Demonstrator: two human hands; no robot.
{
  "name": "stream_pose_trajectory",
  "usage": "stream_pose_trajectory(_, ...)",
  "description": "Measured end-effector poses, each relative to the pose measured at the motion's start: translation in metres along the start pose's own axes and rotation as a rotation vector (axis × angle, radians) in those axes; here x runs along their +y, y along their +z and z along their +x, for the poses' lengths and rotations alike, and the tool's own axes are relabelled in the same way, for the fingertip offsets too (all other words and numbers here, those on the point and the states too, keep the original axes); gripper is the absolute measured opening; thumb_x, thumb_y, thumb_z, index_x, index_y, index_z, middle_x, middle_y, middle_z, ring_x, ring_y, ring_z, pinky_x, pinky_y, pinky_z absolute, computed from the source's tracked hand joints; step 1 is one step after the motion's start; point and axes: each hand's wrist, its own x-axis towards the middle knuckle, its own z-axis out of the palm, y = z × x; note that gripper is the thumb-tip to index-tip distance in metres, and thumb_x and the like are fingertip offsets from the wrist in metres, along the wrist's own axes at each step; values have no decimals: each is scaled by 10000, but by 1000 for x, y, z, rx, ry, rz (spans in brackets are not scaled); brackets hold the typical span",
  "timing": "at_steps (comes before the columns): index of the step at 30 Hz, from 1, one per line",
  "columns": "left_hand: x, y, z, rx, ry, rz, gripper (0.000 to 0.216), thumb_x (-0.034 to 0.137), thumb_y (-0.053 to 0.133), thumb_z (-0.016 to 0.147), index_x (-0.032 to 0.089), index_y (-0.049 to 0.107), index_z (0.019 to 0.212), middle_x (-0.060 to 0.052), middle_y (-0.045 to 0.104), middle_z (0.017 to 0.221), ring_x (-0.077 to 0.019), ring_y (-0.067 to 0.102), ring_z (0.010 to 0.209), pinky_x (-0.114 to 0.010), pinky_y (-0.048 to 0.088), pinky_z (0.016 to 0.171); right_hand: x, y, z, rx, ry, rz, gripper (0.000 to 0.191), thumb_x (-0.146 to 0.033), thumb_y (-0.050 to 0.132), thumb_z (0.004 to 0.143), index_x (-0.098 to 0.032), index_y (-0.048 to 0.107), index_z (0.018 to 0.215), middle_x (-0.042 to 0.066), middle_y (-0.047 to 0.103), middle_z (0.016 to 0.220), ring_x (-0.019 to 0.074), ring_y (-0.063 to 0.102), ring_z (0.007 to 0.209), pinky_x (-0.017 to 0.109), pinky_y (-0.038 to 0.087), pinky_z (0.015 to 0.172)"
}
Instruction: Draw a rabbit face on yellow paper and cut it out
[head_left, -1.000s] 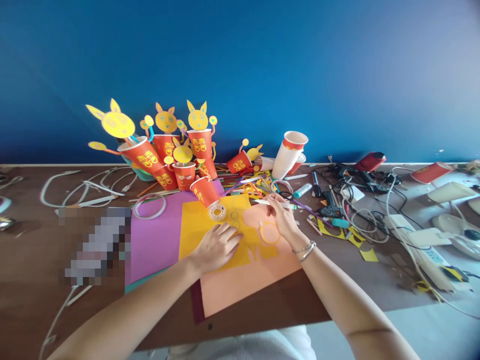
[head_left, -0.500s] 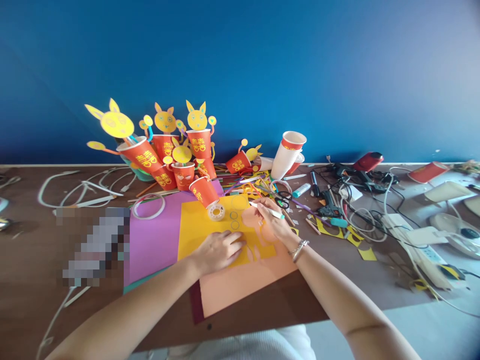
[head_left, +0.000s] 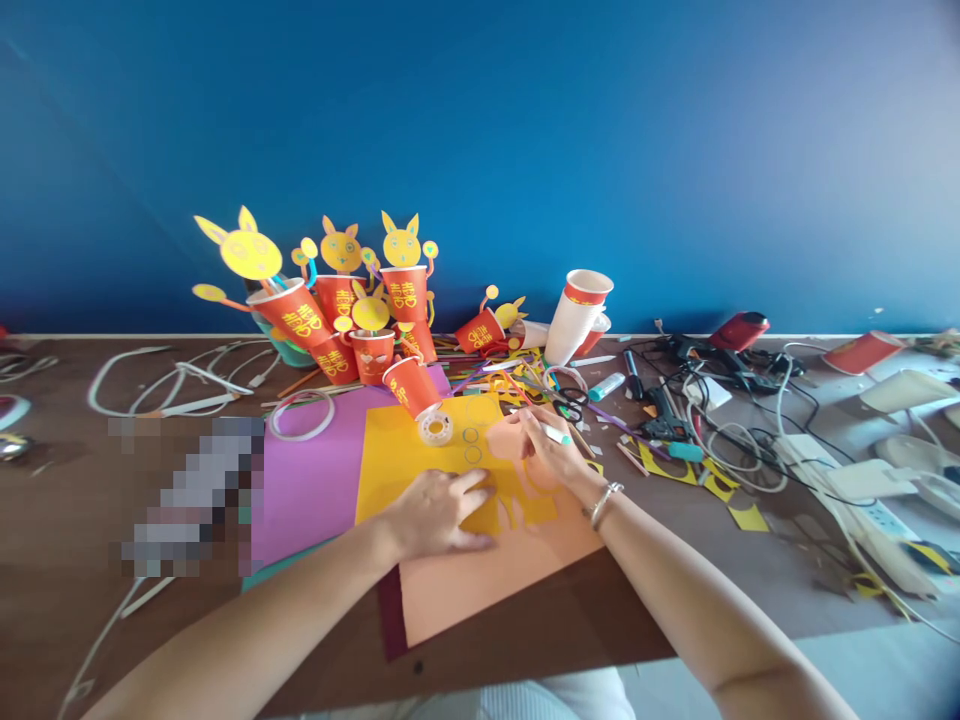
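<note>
My left hand [head_left: 439, 510] lies on the yellow paper [head_left: 390, 455] with its fingers spread. Two small drawn circles [head_left: 471, 445] show just beyond those fingers. In my right hand [head_left: 551, 447] is a marker [head_left: 555, 434] with a white barrel and a green end, held over the paper's right part. A clear tape roll [head_left: 435, 428] rests on the yellow sheet, against a tilted red paper cup [head_left: 412, 388]. Under the yellow sheet lie a peach sheet [head_left: 450, 590] and a purple sheet [head_left: 304, 480].
Red cups with yellow rabbit faces [head_left: 251, 255] stand at the back left. A tall white cup stack [head_left: 574, 325], scissors [head_left: 574, 405], paper scraps and a glue gun [head_left: 660, 412] spread to the right. A power strip [head_left: 862, 510] and cables lie farther right; a pixelated patch [head_left: 199, 490] is left.
The fingers of my left hand have spread wider on the paper. My right hand, with the marker, has shifted slightly down and right. The whole view has moved a little.
</note>
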Motion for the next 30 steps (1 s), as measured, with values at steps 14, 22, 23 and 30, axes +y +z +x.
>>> stream_pose_trajectory(14, 8, -2, -6, 20, 96, 124, 200, 316, 522, 796, 161, 624, 871, -101, 683, 1023, -200, 651, 693, -322, 486, 618, 4, 3, 3, 69, -21, 61, 434, -571, 419, 886, -192, 624, 937, -28, 541, 510, 133, 508, 461, 247, 403, 482)
stream_pose_trajectory(22, 7, -1, -4, 52, 158, 104, 132, 293, 502, 828, 183, 569, 800, -49, 682, 887, -163, 628, 655, -280, 434, 565, -10, 2, -5, -113, -202, -252, 294, -417, 422, 928, -208, 620, 866, 28, 646, 738, 177, 612, 719, 288, 451, 689)
stream_pose_trajectory(23, 6, -1, -3, 46, 148, 98, 140, 307, 507, 832, 185, 572, 808, -49, 684, 915, -165, 634, 668, -281, 440, 573, -10, 2, -4, -125, -227, -275, 286, -402, 421, 929, -204, 620, 875, 39, 658, 792, 180, 614, 755, 289, 450, 699)
stream_pose_trajectory(30, 7, 0, -3, 15, 121, 71, 174, 329, 491, 870, 185, 587, 856, -53, 680, 1020, -165, 653, 723, -281, 475, 598, -1, 2, -2, -165, -218, -344, 267, -351, 408, 935, -201, 619, 1002, 45, 670, 833, 170, 619, 742, 271, 456, 654)
